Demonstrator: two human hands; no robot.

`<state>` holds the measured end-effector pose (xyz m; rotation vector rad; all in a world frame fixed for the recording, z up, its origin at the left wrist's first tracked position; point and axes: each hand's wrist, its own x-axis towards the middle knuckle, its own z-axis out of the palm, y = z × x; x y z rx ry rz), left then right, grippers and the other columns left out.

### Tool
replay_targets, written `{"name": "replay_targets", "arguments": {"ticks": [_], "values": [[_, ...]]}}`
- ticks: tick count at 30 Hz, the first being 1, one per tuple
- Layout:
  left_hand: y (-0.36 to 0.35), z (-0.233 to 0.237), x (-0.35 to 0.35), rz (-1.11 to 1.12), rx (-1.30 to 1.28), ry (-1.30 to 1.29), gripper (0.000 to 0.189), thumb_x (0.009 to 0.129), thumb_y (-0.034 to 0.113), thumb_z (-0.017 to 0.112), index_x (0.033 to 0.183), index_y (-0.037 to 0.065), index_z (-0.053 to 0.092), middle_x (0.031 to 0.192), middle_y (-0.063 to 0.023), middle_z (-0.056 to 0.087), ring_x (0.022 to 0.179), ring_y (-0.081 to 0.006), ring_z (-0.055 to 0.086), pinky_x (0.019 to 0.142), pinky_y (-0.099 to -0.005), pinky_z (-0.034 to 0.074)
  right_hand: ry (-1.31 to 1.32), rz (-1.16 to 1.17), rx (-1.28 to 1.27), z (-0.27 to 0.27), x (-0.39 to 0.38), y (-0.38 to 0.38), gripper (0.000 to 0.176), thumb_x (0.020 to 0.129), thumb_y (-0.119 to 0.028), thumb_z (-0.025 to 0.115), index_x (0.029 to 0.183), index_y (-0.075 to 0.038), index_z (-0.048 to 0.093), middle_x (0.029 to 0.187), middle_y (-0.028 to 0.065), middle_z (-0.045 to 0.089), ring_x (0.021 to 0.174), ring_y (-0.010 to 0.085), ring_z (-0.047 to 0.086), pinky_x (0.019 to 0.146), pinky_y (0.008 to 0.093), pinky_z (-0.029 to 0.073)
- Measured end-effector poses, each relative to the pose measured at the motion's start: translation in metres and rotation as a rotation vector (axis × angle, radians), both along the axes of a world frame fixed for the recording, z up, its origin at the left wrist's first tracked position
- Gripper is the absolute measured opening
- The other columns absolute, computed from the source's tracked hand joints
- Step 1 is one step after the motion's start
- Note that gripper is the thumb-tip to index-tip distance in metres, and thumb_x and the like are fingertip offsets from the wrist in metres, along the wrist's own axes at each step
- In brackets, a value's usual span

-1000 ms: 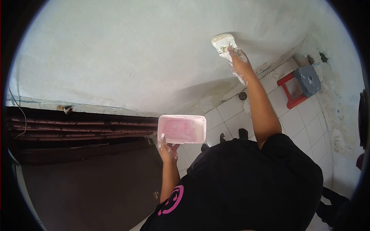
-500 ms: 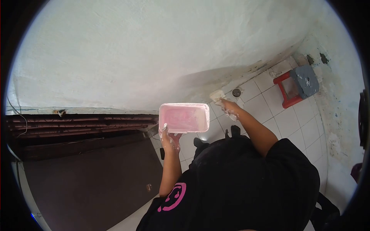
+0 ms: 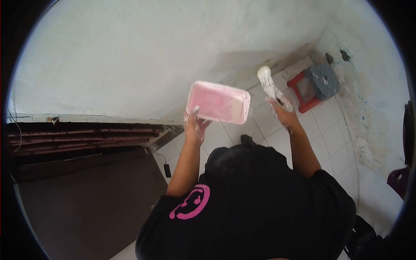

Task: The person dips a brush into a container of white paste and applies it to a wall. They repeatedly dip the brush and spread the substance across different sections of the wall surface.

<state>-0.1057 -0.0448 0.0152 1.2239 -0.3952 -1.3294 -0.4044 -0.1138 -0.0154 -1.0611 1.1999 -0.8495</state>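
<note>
A pink rectangular tub (image 3: 219,102) with a pale rim is held by my left hand (image 3: 195,125), the thumb over its near left edge and the other fingers beneath. Pink and whitish residue coats its inside. My right hand (image 3: 284,110) is closed round the handle of a brush (image 3: 267,82), whose bristles are covered in white and point away from me toward the wall. White smears mark both hands.
The pale wall (image 3: 130,56) runs across the front. A red and grey stool (image 3: 314,86) stands on white floor tiles (image 3: 320,125) at the right. A dark brown panel (image 3: 86,199) and folded reddish cloth (image 3: 86,136) lie at the left.
The tub has moved away from my body and tilted, its right side lower in view. My right hand has moved right, and the brush has swung round to show its full length.
</note>
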Motion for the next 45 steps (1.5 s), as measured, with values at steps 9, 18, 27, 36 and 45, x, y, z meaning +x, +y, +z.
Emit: {"name": "replay_targets", "arguments": {"ticks": [9, 18, 27, 36, 45], "values": [[0.015, 0.031, -0.041, -0.091, -0.192, -0.027, 0.047, 0.088, 0.024, 0.055, 0.127, 0.003, 0.04, 0.119, -0.0153, 0.052, 0.105, -0.0291, 0.058, 0.085, -0.0462, 0.052, -0.126, 0.331, -0.15, 0.141, -0.059, 0.064, 0.049, 0.093, -0.007, 0.045, 0.139, 0.001, 0.03, 0.09, 0.0102, 0.063, 0.05, 0.0062, 0.049, 0.045, 0.0182, 0.041], [0.097, 0.016, -0.105, 0.092, -0.232, 0.119, 0.048, 0.091, 0.026, 0.054, 0.13, 0.003, 0.037, 0.121, -0.016, 0.051, 0.105, -0.028, 0.058, 0.081, -0.0424, 0.055, 0.117, 0.756, -0.019, 0.162, -0.036, 0.099, 0.058, 0.086, -0.003, 0.045, 0.14, -0.004, 0.024, 0.13, 0.0197, 0.047, 0.066, 0.0195, 0.059, 0.062, 0.0324, 0.051], [0.161, -0.017, -0.168, 0.235, -0.187, 0.211, 0.057, 0.094, 0.044, 0.043, 0.134, 0.005, 0.032, 0.125, -0.0167, 0.048, 0.108, -0.0301, 0.057, 0.082, -0.0464, 0.055, 0.878, 0.989, -0.69, 0.133, -0.006, 0.121, 0.028, 0.075, -0.02, 0.065, 0.099, -0.005, 0.062, 0.09, 0.0149, 0.065, 0.091, 0.0316, 0.062, 0.078, 0.0419, 0.049], [0.136, -0.005, -0.157, 0.145, -0.165, -0.019, 0.072, 0.09, 0.059, 0.038, 0.14, 0.008, 0.028, 0.133, -0.017, 0.047, 0.114, -0.033, 0.054, 0.086, -0.0521, 0.049, 0.897, 1.215, -0.96, 0.118, -0.006, 0.094, 0.024, 0.072, -0.012, 0.063, 0.095, -0.006, 0.064, 0.089, 0.0134, 0.066, 0.087, 0.0303, 0.064, 0.075, 0.0404, 0.051], [0.135, 0.003, -0.139, 0.169, -0.224, -0.067, 0.062, 0.089, 0.046, 0.052, 0.136, 0.008, 0.036, 0.121, -0.0159, 0.053, 0.1, -0.0282, 0.061, 0.077, -0.044, 0.055, 1.167, 1.225, -0.902, 0.168, -0.038, 0.124, 0.026, 0.071, -0.006, 0.061, 0.096, -0.01, 0.066, 0.088, 0.0131, 0.066, 0.085, 0.0319, 0.064, 0.073, 0.0423, 0.052]]}}
